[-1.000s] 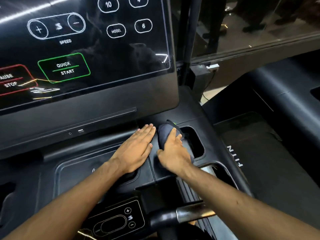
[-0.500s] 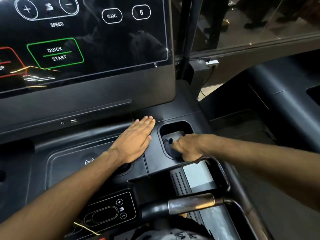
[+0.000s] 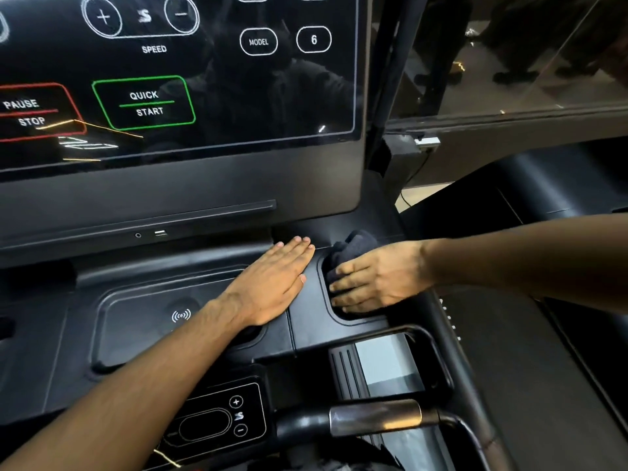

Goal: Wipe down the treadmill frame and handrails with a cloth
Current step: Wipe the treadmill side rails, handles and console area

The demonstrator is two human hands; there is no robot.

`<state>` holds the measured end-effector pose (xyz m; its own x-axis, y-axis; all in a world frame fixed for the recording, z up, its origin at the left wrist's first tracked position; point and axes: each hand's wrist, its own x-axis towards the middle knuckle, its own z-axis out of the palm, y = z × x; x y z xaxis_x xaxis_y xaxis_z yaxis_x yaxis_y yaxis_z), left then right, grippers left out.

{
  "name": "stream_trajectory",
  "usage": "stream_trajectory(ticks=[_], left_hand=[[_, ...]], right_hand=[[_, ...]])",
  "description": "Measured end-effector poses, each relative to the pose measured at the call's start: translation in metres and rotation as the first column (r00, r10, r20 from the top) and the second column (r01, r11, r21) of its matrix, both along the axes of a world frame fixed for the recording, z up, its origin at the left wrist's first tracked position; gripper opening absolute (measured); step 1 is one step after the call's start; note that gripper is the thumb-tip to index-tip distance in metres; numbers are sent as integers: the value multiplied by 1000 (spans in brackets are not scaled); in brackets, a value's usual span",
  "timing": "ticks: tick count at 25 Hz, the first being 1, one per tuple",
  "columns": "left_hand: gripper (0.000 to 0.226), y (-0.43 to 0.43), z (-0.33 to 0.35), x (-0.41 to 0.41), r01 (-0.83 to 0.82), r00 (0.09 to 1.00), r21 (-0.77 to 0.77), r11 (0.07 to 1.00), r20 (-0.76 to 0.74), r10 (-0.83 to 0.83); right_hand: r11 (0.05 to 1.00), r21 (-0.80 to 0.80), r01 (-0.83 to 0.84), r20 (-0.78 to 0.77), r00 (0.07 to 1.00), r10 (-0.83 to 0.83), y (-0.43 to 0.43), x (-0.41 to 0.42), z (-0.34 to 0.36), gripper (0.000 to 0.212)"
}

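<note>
Cloth (image 3: 353, 248) is sitting bunched up in the cup pocket (image 3: 339, 321) on the treadmill deck, just at 3 o'clock from the left hand (image 3: 272, 280), with a lump of it poking out at the 12 o'clock side of the right hand (image 3: 377, 277).

So the step going on looks like cleaning out that pocket. My two cents on doing it right: the wad should be getting swirled round the wall and pushed into the bottom corners, since that's where the grime is probably hiding. Refolding to a fresh face before heading to the handrail (image 3: 373, 419) down at 6 o'clock wouldn't hurt either. I'd also be steering clear of the screen (image 3: 204, 79) up at 11 o'clock, nobody wants a stray sleeve tapping QUICK START.

Grip-wise, the right hand is lying palm down on the cloth, fingers (image 3: 339, 286) only gently bent and spread over the wad, pressing it into the pocket rather than clenching it. The thumb is hiding, so I can't say if it's tucking under.

The left hand is resting flat on the deck with fingers straight and together, holding nothing, touching only the plastic. Looks like it's just bracing.
</note>
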<state>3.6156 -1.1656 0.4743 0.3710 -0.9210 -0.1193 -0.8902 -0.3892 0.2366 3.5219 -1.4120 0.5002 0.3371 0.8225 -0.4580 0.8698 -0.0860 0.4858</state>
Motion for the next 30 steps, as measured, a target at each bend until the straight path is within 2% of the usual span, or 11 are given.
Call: stream_trajectory(ticks=[7,10,13,16,19,21,23,25,27,28,30], left_hand=[[68,0,-7,-1,-14,1000,-12,1000,18,15],[68,-1,-5,-1,-9,1000,-6,1000,17,9],[64,0,-4,-3,-12,1000,1,1000,24,12],[60,1,-1,-4,-18,1000,-2,1000,26,18],[56,3,1,-5,-12,1000,-11,1000,14,13],[56,2,2,-5,-9,1000,-15,1000,17,9],[56,1,1,-5,-16,1000,-9,1000,22,16],[56,1,1,-3,-6,1000,3,1000,17,6],[61,2,2,-2,-2,1000,-8,1000,10,2],[62,2,3,-2,-4,1000,-15,1000,9,4],[56,2,3,-1,-22,1000,-40,999,-17,21]], right_hand=[[848,-502,169,52,985,-166,29,9,-11,64],[815,-454,360,62,925,-374,28,-6,-38,57],[597,-52,801,54,599,-799,33,-30,-35,38],[253,-320,913,-57,248,-967,64,-12,-21,27],[314,-523,792,-260,203,-944,90,15,9,24],[268,-533,803,-415,29,-909,81,13,33,20],[-42,-434,900,-583,-315,-749,63,2,48,20],[-503,-281,817,-832,-468,-296,57,-17,43,16],[-893,-251,374,-964,-184,194,67,-37,26,34],[-966,-226,130,-974,-36,223,73,-45,18,49],[-986,-96,-134,-995,-18,99,91,-42,7,73]])
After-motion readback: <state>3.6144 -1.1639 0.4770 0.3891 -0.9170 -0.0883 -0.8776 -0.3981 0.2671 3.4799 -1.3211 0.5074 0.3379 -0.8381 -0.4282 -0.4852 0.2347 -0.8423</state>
